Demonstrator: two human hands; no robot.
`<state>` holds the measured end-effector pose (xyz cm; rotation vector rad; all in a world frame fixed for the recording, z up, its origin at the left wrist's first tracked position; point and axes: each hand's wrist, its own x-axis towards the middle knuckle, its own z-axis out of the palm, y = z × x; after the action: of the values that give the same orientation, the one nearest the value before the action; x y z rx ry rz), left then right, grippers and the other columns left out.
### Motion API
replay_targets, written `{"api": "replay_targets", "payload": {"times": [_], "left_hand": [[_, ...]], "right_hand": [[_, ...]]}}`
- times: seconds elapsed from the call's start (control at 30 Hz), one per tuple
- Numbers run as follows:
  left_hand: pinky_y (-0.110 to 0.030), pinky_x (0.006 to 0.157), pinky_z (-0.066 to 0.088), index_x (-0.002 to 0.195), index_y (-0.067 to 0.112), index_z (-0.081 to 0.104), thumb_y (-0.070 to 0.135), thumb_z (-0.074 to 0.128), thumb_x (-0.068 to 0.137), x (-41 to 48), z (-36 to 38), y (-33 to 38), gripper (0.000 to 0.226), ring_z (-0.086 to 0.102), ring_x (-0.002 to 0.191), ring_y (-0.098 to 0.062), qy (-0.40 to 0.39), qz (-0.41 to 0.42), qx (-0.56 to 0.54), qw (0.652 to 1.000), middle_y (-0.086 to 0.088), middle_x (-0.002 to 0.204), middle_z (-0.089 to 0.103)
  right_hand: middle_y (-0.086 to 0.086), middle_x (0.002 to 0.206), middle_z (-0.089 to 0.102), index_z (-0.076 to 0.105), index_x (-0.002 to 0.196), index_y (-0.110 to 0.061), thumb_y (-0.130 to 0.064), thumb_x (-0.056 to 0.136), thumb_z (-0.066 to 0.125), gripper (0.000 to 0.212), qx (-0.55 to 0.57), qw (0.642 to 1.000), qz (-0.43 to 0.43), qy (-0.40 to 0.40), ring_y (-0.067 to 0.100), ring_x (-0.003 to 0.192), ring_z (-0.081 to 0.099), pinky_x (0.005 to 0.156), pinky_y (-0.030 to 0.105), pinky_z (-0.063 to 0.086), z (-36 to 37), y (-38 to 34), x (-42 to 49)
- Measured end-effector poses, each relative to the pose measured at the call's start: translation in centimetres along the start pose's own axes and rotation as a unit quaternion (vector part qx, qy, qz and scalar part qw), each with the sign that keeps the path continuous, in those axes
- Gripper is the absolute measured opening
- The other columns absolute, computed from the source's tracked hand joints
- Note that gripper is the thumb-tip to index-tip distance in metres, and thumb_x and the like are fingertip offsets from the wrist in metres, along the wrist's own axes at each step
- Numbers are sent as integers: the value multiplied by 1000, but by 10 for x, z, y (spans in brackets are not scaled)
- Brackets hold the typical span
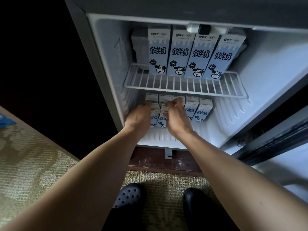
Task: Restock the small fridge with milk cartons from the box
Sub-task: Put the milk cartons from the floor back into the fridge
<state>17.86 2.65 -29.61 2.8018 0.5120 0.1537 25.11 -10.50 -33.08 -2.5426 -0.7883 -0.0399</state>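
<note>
The small fridge (266, 84) stands open in front of me. Several light-blue milk cartons (180, 54) with a cow print stand upright in a row on the wire shelf (183, 87). More of the same cartons (201, 110) stand on the fridge floor below. My left hand (140, 117) is closed around the leftmost front carton (154, 118) on the floor. My right hand (176, 117) rests on the carton beside it (162, 120), fingers curled over its top. The box is out of view.
The fridge door (283, 155) hangs open at the right. My two dark shoes (130, 195) stand on a woven carpet. A patterned bed or bench edge (33, 164) with a blue packet (5, 120) lies at the left. Free floor space remains at the fridge's front right.
</note>
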Motion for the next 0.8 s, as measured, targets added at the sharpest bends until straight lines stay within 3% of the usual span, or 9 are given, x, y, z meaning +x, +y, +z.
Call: {"api": "replay_targets", "payload": {"times": [0.23,0.37,0.6,0.8], "left_hand": [[-44,78,58,126,14,50,-2,38,92,-1,-2,2,40,69,96,-35,5,-5,-21,1000,-12,112,69],[-42,73,54,130,10,40,1,42,92,-2,-2,8,39,68,96,-38,1,-71,-60,996,-15,109,68],[-46,86,55,127,10,39,8,47,94,-5,-3,8,34,64,106,-37,-1,-108,-152,982,-15,116,66],[-41,87,54,118,14,44,18,50,96,-2,0,6,24,64,104,-33,4,-129,-195,972,-10,114,67]], "right_hand": [[12,128,35,55,123,-1,16,83,59,44,3,1000,-12,14,30,104,63,84,41,59,-1,-4,0],[13,130,39,53,126,-5,12,85,61,45,0,999,-24,43,30,103,61,87,36,56,-5,-10,-3],[12,130,40,53,122,-6,10,85,63,41,18,998,-20,60,30,101,61,87,39,56,-3,-14,-6],[11,125,42,52,112,-8,7,87,64,31,33,997,-12,66,27,91,61,82,39,56,-4,-12,-5]]}}
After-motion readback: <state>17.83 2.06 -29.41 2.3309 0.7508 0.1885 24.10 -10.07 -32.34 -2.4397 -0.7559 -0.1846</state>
